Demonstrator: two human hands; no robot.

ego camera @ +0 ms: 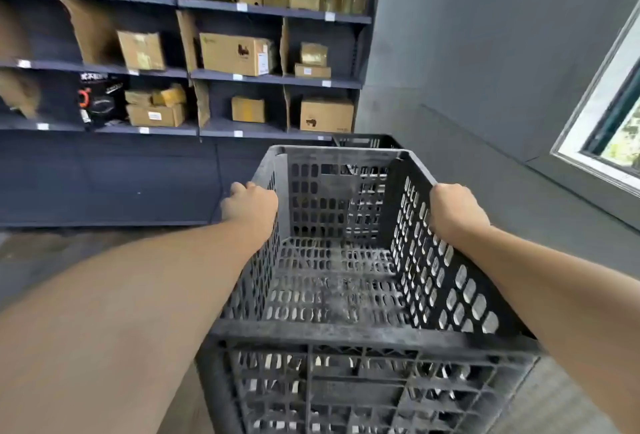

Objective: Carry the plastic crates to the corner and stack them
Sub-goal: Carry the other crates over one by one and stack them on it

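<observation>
Looking down past your forearms, you lose the near wall of the black plastic crate [332, 274] below the bottom edge of the view, so its base cannot be seen and you cannot tell whether it rests on anything. Your fingers are mostly out of sight too: those of your left hand [250, 207] curl over the outside of the crate's left wall, and those of your right hand [453, 211] wrap over the top of the right rim, with only the knuckles and backs showing. Both hands grip the crate, one on each side rim, about midway along its length, with arms stretched forward.

The crate is empty and tilted a little, its perforated floor and walls showing pale floor through the holes. Just beyond its far right corner, a second black crate [367, 140] peeks out (only its top rim and a strip of lattice are visible), sitting in the corner where the dark shelving unit [273, 11] meets the grey wall [485, 53].

The shelves hold cardboard boxes [235, 53], their labels too blurred to read. A window [609, 115] is cut off at the right edge.
</observation>
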